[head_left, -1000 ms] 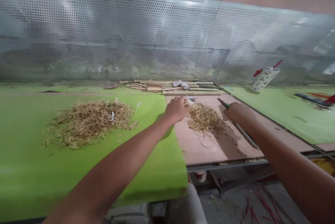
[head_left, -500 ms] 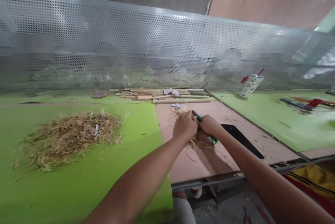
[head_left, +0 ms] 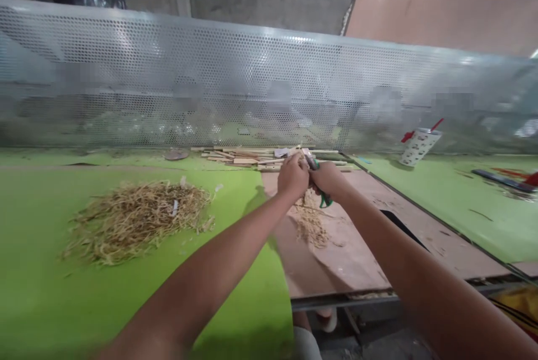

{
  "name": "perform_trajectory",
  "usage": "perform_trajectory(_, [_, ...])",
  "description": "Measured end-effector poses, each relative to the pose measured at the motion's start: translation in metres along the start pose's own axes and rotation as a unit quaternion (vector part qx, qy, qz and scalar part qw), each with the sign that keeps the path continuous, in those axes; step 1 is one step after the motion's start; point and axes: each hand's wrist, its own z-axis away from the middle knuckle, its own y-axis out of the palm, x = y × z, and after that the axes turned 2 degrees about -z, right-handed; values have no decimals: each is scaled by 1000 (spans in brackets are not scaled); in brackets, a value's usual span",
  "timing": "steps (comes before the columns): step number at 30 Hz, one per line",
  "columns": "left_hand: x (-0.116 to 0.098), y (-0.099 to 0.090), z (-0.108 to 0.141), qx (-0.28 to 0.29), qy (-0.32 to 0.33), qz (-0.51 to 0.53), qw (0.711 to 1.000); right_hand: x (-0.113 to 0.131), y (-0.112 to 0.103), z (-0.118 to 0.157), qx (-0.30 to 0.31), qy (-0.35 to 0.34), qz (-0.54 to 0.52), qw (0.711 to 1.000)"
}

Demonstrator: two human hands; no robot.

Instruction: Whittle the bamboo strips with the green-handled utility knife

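My right hand (head_left: 330,179) is closed on a pair of scissors (head_left: 325,199) with green handles; the dark blades point up and away beside my left fingers. Right next to it, my left hand (head_left: 293,176) has its fingers closed on what look like pale straw-like strands, whose tips poke out above the fingers. Under both hands, a small heap of short straw-like clippings (head_left: 313,226) lies on the pinkish board (head_left: 348,270). A larger pile of long dry strands (head_left: 140,220) rests on the green sheet (head_left: 235,292) to the left.
Behind my hands lie thin wooden sticks (head_left: 235,155) by a perforated metal screen (head_left: 235,79). A white tumbler (head_left: 420,147) with a red straw stands at right. A black flat object (head_left: 403,225) is partly behind my right forearm. A round flat disc (head_left: 175,154) sits at back left.
Both hands have lifted and moved away from me with the scissors, toward the sticks. The clippings that they covered now show on the board. The view has shifted slightly left.
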Motion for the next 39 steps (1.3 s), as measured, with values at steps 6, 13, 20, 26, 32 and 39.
perform_trajectory(6, [53,-104,-20,-115,37,-46,992,84,73,-9,25,-106,-5,994])
perform_trajectory(13, [124,-190,6,-143,-37,-145,978,138,168,8,134,-154,27,979])
perform_trajectory(20, [148,-231,45,47,-168,-335,926,128,175,12,178,-153,253,938])
perform_trajectory(26, [126,-222,40,-53,-25,-382,922,88,132,-5,117,-114,278,947])
perform_trajectory(32, [94,-187,52,69,-37,-267,960,42,115,-26,104,-74,334,934])
perform_trajectory(39, [73,-158,91,303,15,-254,918,82,171,0,231,-193,268,915])
